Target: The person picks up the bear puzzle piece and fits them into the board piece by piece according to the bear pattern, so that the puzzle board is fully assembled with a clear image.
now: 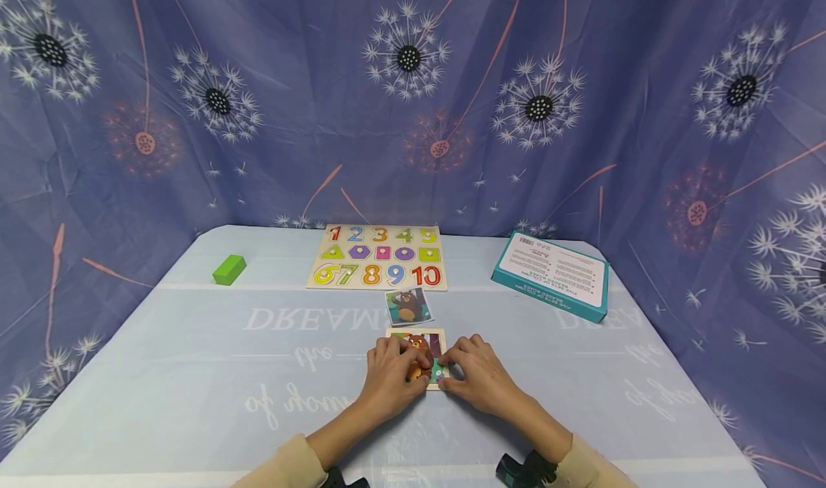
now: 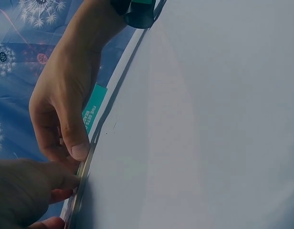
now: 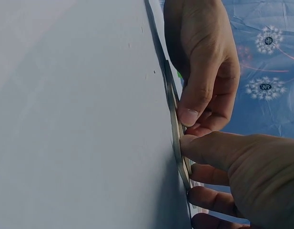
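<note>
Your left hand [image 1: 390, 377] lies curled over the near left part of the small square bear picture puzzle in its pale wooden frame [image 1: 439, 339], fingertips bent down onto the orange bear pieces. Your right hand [image 1: 480, 375] mirrors it from the other side, fingers curled, tips pressing at the frame's right and near edge. The wrist views show both thumbs [image 3: 197, 102] set against the thin rim of the board, so each hand is pinching or pressing the puzzle rather than lying flat. Whether a loose piece sits under your fingers cannot be told.

The puzzle rests flat on the pale blue tablecloth with white lettering [image 1: 258, 373], close to you and about centred. Judged from its thin edge in the wrist views, it is a light, stiff board, likely to skid on the smooth cloth, and its pieces may tip out if it tilts. Take it by opposite edges, thumbs on the rim, and keep it level.

Just beyond it lies a small loose card showing the same brown bear [image 1: 409, 306], slightly askew and apart from the frame. Further back is the wooden number and shape peg board with coloured digits [image 1: 379, 256]. Well off to your left sits a green rectangular block [image 1: 229, 269], and to your right a flat teal box with a white printed label [image 1: 551, 274], angled. A blue dandelion-print drape [image 1: 413, 94] encloses the table.
</note>
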A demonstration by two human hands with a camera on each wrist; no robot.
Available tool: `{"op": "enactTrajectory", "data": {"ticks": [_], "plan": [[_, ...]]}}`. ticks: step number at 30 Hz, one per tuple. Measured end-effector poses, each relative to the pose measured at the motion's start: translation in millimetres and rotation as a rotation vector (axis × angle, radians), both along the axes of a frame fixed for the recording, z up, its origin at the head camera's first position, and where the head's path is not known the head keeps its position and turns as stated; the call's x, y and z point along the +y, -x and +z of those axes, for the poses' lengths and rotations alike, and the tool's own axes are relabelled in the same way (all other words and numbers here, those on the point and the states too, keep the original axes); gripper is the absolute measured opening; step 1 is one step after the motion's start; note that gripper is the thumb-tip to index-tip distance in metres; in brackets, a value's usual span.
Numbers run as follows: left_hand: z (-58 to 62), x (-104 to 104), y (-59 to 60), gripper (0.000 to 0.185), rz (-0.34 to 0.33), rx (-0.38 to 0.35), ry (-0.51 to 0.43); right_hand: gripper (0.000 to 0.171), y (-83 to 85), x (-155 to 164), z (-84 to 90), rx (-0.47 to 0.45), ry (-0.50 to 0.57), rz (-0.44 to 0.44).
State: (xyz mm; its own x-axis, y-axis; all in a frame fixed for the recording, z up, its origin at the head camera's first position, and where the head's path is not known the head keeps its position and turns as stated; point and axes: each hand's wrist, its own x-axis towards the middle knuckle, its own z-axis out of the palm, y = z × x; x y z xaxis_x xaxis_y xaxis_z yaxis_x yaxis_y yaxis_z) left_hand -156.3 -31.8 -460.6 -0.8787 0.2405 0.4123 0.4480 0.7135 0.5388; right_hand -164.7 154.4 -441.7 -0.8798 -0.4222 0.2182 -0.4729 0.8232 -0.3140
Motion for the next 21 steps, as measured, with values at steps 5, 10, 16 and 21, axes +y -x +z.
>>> {"op": "enactTrajectory", "data": {"ticks": [5, 10, 16, 21], "plan": [[0.7, 0.6, -0.6, 0.01, 0.006, 0.007, 0.008, 0.026, 0.3, 0.0, -0.3, 0.008, 0.0, 0.001], [1.8, 1.5, -1.0, 0.01, 0.007, -0.019, 0.023, 0.024, 0.0, 0.9, -0.3, 0.031, 0.014, 0.003], [1.8, 1.6, -1.0, 0.01, 0.008, -0.028, 0.024, 0.019, 0.2, 0.3, 0.0, 0.069, 0.019, 0.008], [1.3, 1.4, -1.0, 0.011, 0.009, -0.023, 0.018, 0.016, 0.4, -0.5, -0.8, 0.069, 0.021, 0.014]]}}
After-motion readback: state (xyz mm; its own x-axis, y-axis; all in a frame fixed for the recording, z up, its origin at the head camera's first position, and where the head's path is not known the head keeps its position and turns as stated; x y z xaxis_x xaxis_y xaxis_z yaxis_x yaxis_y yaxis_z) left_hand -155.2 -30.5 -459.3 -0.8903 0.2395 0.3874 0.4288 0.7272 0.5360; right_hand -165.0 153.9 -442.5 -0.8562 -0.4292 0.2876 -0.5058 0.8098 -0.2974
